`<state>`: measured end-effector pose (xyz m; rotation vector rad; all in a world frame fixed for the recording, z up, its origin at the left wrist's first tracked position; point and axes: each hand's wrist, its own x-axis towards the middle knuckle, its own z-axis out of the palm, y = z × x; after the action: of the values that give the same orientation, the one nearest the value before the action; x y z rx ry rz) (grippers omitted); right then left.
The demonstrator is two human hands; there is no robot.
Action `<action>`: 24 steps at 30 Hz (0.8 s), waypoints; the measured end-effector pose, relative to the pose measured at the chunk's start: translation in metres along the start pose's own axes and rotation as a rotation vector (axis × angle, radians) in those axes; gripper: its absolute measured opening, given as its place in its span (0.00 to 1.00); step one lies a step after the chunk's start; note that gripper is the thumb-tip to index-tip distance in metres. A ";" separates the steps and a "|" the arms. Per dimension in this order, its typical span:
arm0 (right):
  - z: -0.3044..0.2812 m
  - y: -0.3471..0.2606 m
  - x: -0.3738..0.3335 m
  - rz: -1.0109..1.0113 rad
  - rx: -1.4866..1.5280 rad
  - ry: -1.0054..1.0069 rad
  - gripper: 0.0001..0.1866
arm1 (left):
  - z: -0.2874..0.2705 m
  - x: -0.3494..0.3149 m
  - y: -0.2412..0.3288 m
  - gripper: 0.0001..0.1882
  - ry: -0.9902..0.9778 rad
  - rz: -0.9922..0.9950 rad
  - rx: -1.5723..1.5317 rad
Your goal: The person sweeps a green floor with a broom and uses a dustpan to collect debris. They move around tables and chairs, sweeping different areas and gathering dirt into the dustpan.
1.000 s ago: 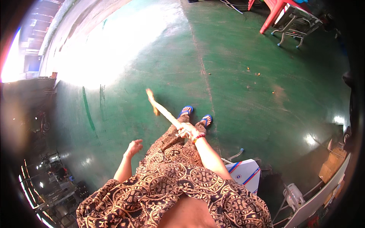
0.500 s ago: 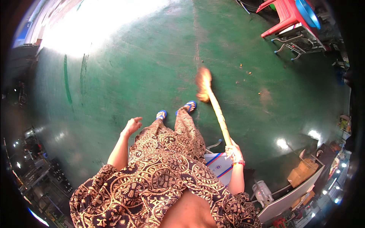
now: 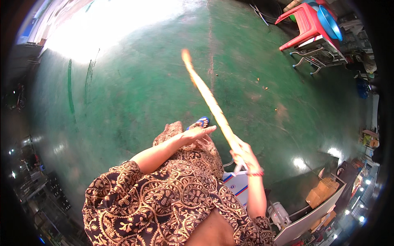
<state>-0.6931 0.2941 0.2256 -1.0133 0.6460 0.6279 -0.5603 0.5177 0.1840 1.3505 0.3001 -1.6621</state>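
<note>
A long pale yellow broom (image 3: pixel 211 100) slants up and away to the left over the green floor, its far end lifted and smeared by motion. My right hand (image 3: pixel 246 158) is wrapped round the near end of its handle, where a white piece hangs below the fingers. Just left of the handle, my left hand (image 3: pixel 200 133) reaches across my body with fingers stretched out, apart from the handle and holding nothing.
Small bits (image 3: pixel 266 88) lie scattered on the green floor (image 3: pixel 143 86). At the far right stand a red plastic stool (image 3: pixel 303 28) and a blue basin (image 3: pixel 329 22). Near my right side are a white patterned board (image 3: pixel 236 186), a white canister (image 3: pixel 279 215) and a cardboard box (image 3: pixel 322 192).
The broom's far end has swung up and to the left. My left hand has moved right across my body toward the handle. My right hand has shifted slightly left, still gripping.
</note>
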 end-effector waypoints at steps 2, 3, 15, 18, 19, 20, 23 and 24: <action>0.057 -0.005 0.068 -0.101 0.037 -0.156 0.31 | -0.008 0.006 -0.011 0.36 0.196 0.053 -0.266; 0.089 -0.005 0.101 -0.011 -0.054 -0.197 0.22 | -0.020 0.008 -0.015 0.31 0.301 0.182 -0.430; -0.010 -0.038 0.153 -0.029 -0.481 0.256 0.25 | -0.314 0.043 -0.012 0.07 0.640 0.245 -0.899; -0.105 0.017 0.100 0.184 -0.646 0.774 0.25 | -0.277 0.070 0.001 0.06 0.722 0.014 -0.382; -0.124 0.042 0.077 0.147 -0.283 0.824 0.24 | -0.256 0.081 0.005 0.08 0.735 -0.076 -0.257; -0.140 0.064 0.056 0.222 -0.083 0.858 0.23 | -0.233 0.089 0.007 0.13 0.739 -0.093 -0.099; -0.140 0.130 0.008 0.293 0.318 0.924 0.12 | -0.174 0.127 0.024 0.27 0.528 -0.252 0.120; -0.137 0.142 0.002 0.452 0.365 0.861 0.10 | -0.152 0.143 0.026 0.23 0.522 -0.222 0.204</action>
<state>-0.8224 0.2268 0.0926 -0.7647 1.7165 0.4115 -0.4367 0.5359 0.0151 1.9617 0.6143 -1.5216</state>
